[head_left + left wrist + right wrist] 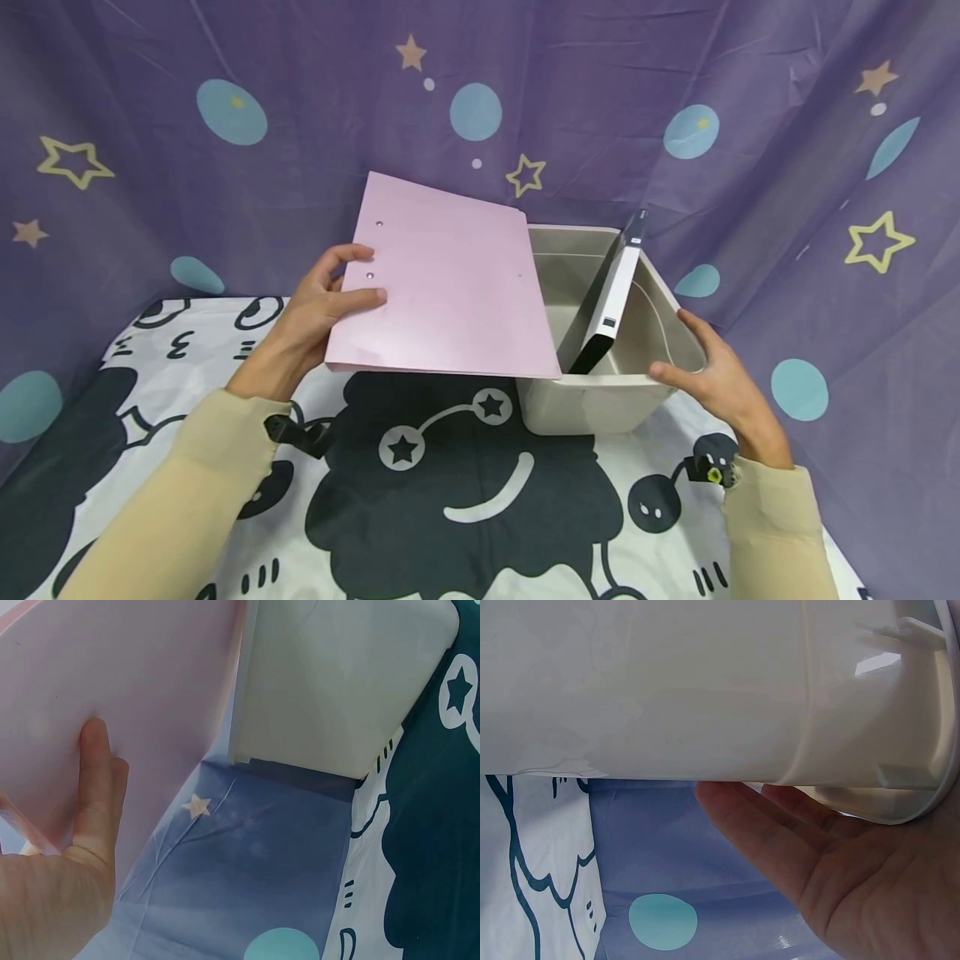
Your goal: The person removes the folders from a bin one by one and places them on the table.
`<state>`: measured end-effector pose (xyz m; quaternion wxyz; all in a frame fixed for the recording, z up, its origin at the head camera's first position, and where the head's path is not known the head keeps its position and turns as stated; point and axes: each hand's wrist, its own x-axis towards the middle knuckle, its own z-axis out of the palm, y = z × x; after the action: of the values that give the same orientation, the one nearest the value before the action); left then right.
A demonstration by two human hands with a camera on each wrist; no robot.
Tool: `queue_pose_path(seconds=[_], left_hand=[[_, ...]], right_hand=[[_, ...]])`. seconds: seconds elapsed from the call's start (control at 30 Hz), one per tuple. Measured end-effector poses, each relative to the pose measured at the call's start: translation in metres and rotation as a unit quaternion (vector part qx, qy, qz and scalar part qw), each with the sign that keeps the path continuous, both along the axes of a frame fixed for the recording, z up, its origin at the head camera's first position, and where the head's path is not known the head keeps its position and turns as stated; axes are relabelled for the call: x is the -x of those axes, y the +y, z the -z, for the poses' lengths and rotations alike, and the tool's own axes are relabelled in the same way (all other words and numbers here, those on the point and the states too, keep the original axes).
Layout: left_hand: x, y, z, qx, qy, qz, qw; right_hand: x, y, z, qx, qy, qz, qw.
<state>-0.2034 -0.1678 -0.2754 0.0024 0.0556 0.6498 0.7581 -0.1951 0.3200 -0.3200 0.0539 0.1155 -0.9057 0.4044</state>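
Observation:
My left hand (303,317) holds a pink folder (450,283) by its left edge, the thumb lying on the front cover near two small metal rivets. The folder is tilted and its right edge overlaps the left side of a beige plastic bin (607,408). In the left wrist view the thumb of the left hand (67,877) presses along the pink cover. My right hand (723,387) grips the bin at its right front corner, thumb at the rim. In the right wrist view its fingers (757,832) lie against the bin's outer wall.
Inside the bin a flat black item with a white edge (618,287) leans upright, rising past the rim. The bin stands on a black-and-white cartoon-printed cloth (465,492). Behind hangs a purple curtain (600,67) with stars and dots.

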Motion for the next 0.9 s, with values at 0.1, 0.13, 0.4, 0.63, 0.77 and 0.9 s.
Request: queue_pose_path(seconds=[0.1,0.13,0.4,0.63,0.77,0.9], left_hand=[[-0.002,-0.002,0.001,-0.001,-0.001,-0.002,1.0],[-0.002,-0.003,0.001,-0.001,-0.002,-0.003,1.0],[-0.006,-0.009,0.004,-0.003,-0.003,0.0,1.0],[-0.009,-0.016,0.007,-0.021,-0.009,0.014,0.9996],[-0.01,-0.02,0.009,-0.026,-0.014,0.014,0.9995],[-0.012,-0.025,0.01,-0.037,-0.016,0.015,0.9991]], right_hand=[[0.0,-0.001,0.001,0.0,0.002,0.001,1.0],[0.001,-0.001,0.001,0.0,0.003,0.001,1.0],[0.0,-0.001,0.002,-0.003,0.005,-0.003,1.0],[0.001,-0.001,0.002,-0.004,0.003,-0.002,1.0],[0.0,-0.001,0.001,-0.004,-0.002,0.002,1.0],[0.0,0.001,0.001,-0.003,-0.002,0.001,1.0]])
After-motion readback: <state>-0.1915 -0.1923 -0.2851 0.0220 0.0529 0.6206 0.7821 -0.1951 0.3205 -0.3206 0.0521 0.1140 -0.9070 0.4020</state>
